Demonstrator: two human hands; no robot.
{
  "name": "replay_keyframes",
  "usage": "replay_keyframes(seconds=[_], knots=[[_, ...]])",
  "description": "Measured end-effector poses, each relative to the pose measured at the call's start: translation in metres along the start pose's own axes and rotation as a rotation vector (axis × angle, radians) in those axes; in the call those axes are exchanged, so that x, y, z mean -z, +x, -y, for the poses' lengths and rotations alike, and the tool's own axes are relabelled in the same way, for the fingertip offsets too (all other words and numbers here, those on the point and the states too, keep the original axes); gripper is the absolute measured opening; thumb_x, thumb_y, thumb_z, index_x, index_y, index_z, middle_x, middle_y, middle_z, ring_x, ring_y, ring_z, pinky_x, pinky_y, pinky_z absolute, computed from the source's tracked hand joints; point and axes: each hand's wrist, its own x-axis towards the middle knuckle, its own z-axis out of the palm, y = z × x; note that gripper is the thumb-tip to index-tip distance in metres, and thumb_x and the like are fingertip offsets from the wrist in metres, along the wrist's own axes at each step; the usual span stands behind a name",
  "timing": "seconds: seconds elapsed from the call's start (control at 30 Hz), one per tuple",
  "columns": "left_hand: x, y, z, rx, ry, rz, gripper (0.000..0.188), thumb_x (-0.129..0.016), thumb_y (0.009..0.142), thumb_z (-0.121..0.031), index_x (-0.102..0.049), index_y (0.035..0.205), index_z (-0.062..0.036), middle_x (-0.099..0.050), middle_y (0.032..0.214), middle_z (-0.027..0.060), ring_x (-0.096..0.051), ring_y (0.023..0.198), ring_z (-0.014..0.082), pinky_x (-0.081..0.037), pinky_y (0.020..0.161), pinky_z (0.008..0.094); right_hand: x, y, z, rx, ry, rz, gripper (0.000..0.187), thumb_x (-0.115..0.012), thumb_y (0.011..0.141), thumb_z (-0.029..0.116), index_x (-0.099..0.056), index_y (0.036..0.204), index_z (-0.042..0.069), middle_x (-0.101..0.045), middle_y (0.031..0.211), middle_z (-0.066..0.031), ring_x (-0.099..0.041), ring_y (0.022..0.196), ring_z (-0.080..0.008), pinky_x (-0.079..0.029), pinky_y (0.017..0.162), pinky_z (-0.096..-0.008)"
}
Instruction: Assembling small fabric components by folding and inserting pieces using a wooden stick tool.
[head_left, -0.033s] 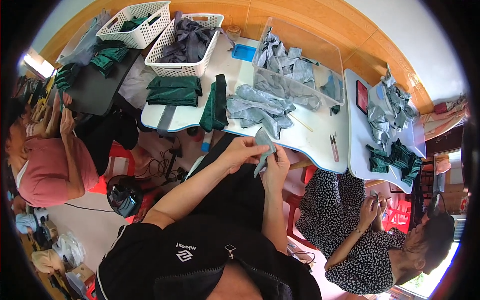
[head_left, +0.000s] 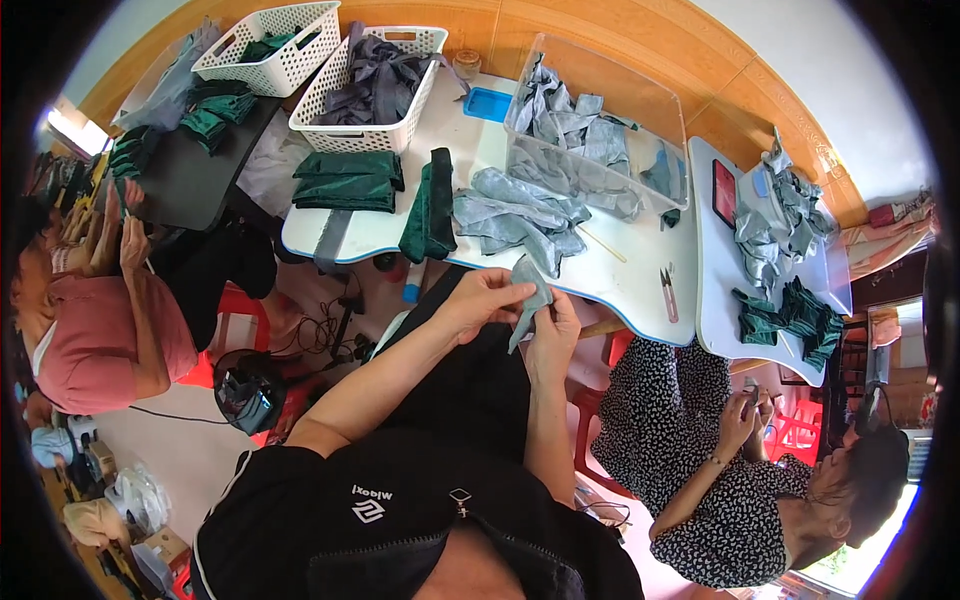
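A small piece of grey-green velvety fabric (head_left: 528, 298) is held up between my two hands, just off the table's front edge. My left hand (head_left: 482, 303) pinches its left side with thumb and forefinger. My right hand (head_left: 555, 330) grips the lower right side of the same fabric, fingers curled. Just beyond my hands, a loose pile of pale grey fabric pieces (head_left: 510, 215) lies on the white table (head_left: 640, 275). Left of that pile are dark green velvet strips (head_left: 430, 210) and a folded green stack (head_left: 348, 182).
A clear plastic bin (head_left: 600, 150) of grey pieces and a white basket (head_left: 400, 135) of dark strips stand behind. Thread snips (head_left: 668, 297) and a thin stick (head_left: 603, 244) lie at right. Co-workers sit on both sides; a black round object (head_left: 248, 390) stands low at left.
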Motion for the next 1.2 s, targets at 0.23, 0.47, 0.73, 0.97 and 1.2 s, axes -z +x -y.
replay_keyframes(seconds=[0.23, 0.47, 0.73, 0.97, 1.2], knots=[[-0.007, -0.01, 0.005, -0.009, -0.031, 0.046, 0.027, -0.104, 0.115, -0.027, -0.095, 0.136, -0.0116, -0.094, 0.129, 0.0019, -0.087, 0.114, 0.0139, -0.071, 0.095, 0.035, 0.003, -0.006, 0.0, -0.086, -0.055, -0.005, 0.029, -0.079, 0.12, -0.004, -0.089, 0.147, 0.001, -0.084, 0.134, -0.0023, -0.077, 0.118, -0.012, -0.061, 0.102, -0.0287], [0.014, -0.007, 0.01, 0.104, -0.005, 0.096, 0.032, -0.107, 0.111, -0.025, -0.094, 0.136, -0.01, -0.093, 0.127, 0.0017, -0.088, 0.113, 0.0152, -0.073, 0.096, 0.036, -0.001, -0.006, 0.009, -0.094, 0.027, 0.138, 0.036, -0.078, 0.118, -0.007, -0.093, 0.149, 0.001, -0.078, 0.153, -0.0063, -0.075, 0.143, -0.0193, -0.059, 0.121, -0.0336], [0.045, 0.003, 0.023, 0.295, -0.13, 0.31, 0.036, -0.107, 0.111, -0.024, -0.092, 0.14, -0.0097, -0.093, 0.132, 0.0032, -0.088, 0.118, 0.0155, -0.074, 0.102, 0.0376, -0.007, -0.012, 0.014, -0.213, 0.169, 0.289, 0.027, -0.078, 0.118, -0.008, -0.091, 0.141, -0.002, -0.08, 0.152, -0.0072, -0.078, 0.137, -0.0187, -0.062, 0.118, -0.0339], [-0.019, -0.017, 0.054, -0.25, 0.025, -0.003, 0.064, -0.101, 0.117, -0.027, -0.066, 0.163, 0.0001, -0.085, 0.134, 0.0125, -0.082, 0.119, 0.0167, -0.065, 0.105, 0.0351, 0.003, -0.003, -0.034, -0.063, 0.072, -0.091, 0.027, -0.076, 0.115, -0.01, -0.091, 0.136, -0.003, -0.08, 0.149, -0.0091, -0.077, 0.137, -0.02, -0.061, 0.118, -0.0344], [-0.014, 0.011, 0.083, -0.51, 0.111, -0.352, 0.043, -0.079, 0.133, -0.037, -0.066, 0.155, -0.0023, -0.081, 0.121, 0.0133, -0.076, 0.107, 0.0184, -0.063, 0.095, 0.0376, -0.033, -0.025, -0.034, 0.155, -0.328, -0.154, 0.031, -0.087, 0.11, -0.007, -0.092, 0.14, -0.003, -0.072, 0.136, -0.0081, -0.072, 0.133, -0.0225, -0.06, 0.115, -0.0367]])
